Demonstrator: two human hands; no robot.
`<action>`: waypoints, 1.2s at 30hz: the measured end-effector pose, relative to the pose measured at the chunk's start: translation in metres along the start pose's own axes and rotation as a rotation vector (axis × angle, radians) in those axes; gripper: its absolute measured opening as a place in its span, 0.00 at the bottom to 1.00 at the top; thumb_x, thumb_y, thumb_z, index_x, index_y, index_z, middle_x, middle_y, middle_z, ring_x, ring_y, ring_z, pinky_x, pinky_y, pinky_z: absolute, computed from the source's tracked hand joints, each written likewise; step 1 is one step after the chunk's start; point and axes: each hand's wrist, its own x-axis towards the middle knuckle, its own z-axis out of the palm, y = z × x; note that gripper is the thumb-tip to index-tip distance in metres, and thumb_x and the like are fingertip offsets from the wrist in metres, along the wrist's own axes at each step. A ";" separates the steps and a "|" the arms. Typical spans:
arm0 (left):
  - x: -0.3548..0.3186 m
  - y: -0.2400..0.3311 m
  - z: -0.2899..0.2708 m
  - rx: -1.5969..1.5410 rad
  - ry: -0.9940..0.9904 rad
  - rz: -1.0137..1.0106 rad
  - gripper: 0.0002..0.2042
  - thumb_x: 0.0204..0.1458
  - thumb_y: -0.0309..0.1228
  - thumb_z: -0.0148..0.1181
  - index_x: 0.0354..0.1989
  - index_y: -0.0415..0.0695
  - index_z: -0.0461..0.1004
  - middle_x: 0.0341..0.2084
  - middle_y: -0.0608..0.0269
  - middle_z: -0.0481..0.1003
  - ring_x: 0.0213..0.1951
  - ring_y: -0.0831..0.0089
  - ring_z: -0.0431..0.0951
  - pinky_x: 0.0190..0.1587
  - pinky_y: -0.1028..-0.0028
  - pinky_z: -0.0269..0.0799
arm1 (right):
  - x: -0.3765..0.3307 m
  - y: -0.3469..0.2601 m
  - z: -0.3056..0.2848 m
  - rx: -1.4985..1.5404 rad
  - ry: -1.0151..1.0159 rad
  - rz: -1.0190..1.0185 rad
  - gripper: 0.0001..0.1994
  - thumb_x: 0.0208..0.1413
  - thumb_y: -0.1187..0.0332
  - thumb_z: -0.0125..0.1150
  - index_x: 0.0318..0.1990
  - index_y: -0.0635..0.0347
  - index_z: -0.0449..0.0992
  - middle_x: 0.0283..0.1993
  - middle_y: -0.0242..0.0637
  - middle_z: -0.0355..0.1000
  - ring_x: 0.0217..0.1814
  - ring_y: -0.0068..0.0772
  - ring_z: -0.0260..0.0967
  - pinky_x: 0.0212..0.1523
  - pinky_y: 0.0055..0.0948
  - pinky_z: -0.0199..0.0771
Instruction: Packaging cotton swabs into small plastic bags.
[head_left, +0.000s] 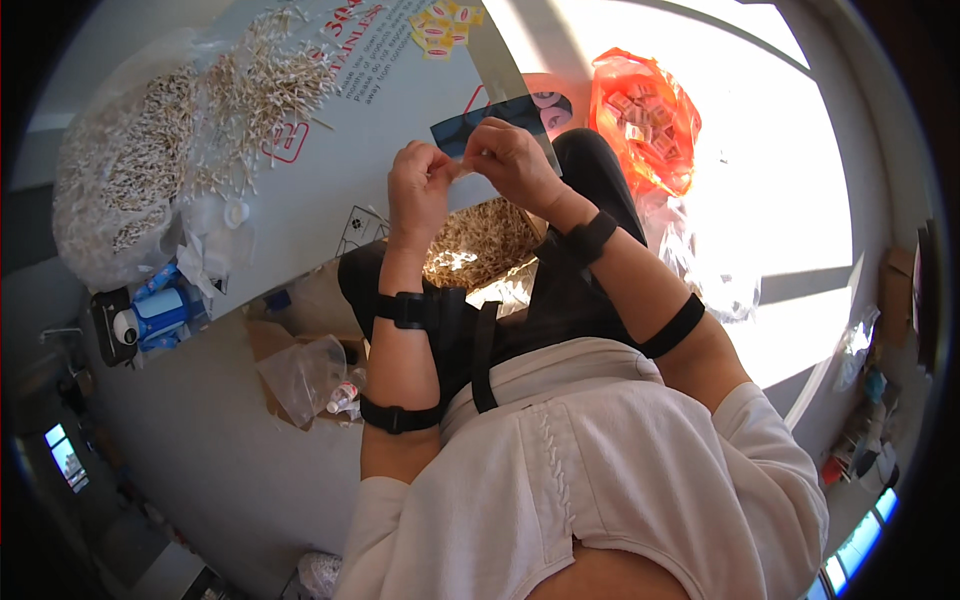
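Pinches small, pale, blurred piece in left hand and right hand.
Faces slender, white-tipped swabs at ten o'clock.

Looks like a small hand-packing workshop; could be a home room, can't tell. Bulk cotton swabs heaped toward tabletop's left edge, yellow packets near right edge, orange bag of small packs beyond it.

Worktop: room left of the left grip.
Swab heap: blocks farther left.
Knee: obstructs right of the right grip.
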 end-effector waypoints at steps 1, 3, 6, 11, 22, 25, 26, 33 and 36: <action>0.001 0.000 -0.001 -0.015 -0.057 -0.071 0.10 0.42 0.20 0.66 0.23 0.36 0.68 0.22 0.56 0.70 0.26 0.64 0.71 0.28 0.68 0.66 | 0.003 0.001 0.000 0.001 0.000 0.003 0.05 0.46 0.70 0.64 0.27 0.61 0.76 0.29 0.41 0.70 0.33 0.47 0.71 0.34 0.37 0.70; 0.008 0.004 -0.003 -0.004 -0.105 -0.160 0.09 0.43 0.21 0.66 0.24 0.36 0.69 0.23 0.57 0.71 0.27 0.66 0.72 0.30 0.69 0.67 | 0.009 0.004 -0.002 -0.110 -0.030 -0.003 0.06 0.45 0.69 0.64 0.27 0.62 0.76 0.28 0.42 0.72 0.32 0.51 0.71 0.34 0.40 0.70; 0.009 0.000 -0.006 -0.121 -0.115 -0.287 0.08 0.46 0.24 0.66 0.27 0.36 0.72 0.25 0.59 0.74 0.29 0.70 0.74 0.32 0.71 0.69 | 0.013 0.003 -0.002 -0.020 -0.087 0.130 0.07 0.45 0.69 0.64 0.27 0.64 0.76 0.25 0.43 0.72 0.27 0.46 0.71 0.31 0.39 0.70; 0.004 0.011 -0.015 -0.503 -0.059 -0.311 0.09 0.51 0.29 0.67 0.34 0.37 0.76 0.29 0.68 0.77 0.30 0.78 0.74 0.37 0.76 0.72 | 0.012 0.002 -0.017 0.325 -0.065 0.381 0.10 0.56 0.69 0.62 0.25 0.63 0.73 0.21 0.28 0.67 0.22 0.21 0.65 0.24 0.23 0.62; 0.008 -0.011 -0.009 -0.381 -0.024 -0.476 0.09 0.51 0.29 0.66 0.35 0.37 0.77 0.27 0.66 0.78 0.27 0.80 0.75 0.29 0.80 0.70 | -0.024 0.009 0.000 0.714 -0.027 0.766 0.07 0.60 0.70 0.59 0.32 0.63 0.72 0.28 0.35 0.75 0.22 0.19 0.71 0.18 0.16 0.65; 0.013 -0.032 0.003 0.128 -0.044 -0.354 0.11 0.49 0.26 0.65 0.38 0.34 0.75 0.34 0.55 0.79 0.34 0.65 0.79 0.37 0.68 0.75 | -0.026 0.017 0.016 0.663 0.038 0.793 0.07 0.56 0.73 0.59 0.28 0.67 0.73 0.23 0.41 0.76 0.21 0.27 0.76 0.16 0.22 0.69; 0.013 -0.029 0.011 0.124 -0.052 -0.350 0.11 0.49 0.26 0.65 0.38 0.34 0.75 0.34 0.55 0.79 0.34 0.65 0.79 0.37 0.68 0.75 | -0.027 0.018 0.015 0.544 0.046 0.792 0.07 0.55 0.74 0.59 0.27 0.68 0.73 0.22 0.42 0.76 0.21 0.29 0.76 0.16 0.23 0.71; -0.027 -0.003 0.042 0.612 -0.195 0.108 0.36 0.52 0.39 0.62 0.67 0.38 0.55 0.68 0.47 0.55 0.70 0.53 0.52 0.69 0.51 0.45 | -0.032 0.024 -0.007 0.330 -0.029 0.856 0.10 0.57 0.71 0.58 0.27 0.70 0.74 0.21 0.41 0.75 0.20 0.29 0.76 0.18 0.23 0.76; -0.037 -0.002 0.042 0.649 -0.281 0.073 0.39 0.53 0.44 0.61 0.69 0.39 0.51 0.70 0.47 0.50 0.72 0.55 0.47 0.70 0.50 0.41 | -0.034 0.024 -0.010 0.343 -0.013 0.815 0.10 0.54 0.74 0.56 0.24 0.73 0.73 0.20 0.46 0.75 0.20 0.35 0.77 0.17 0.27 0.76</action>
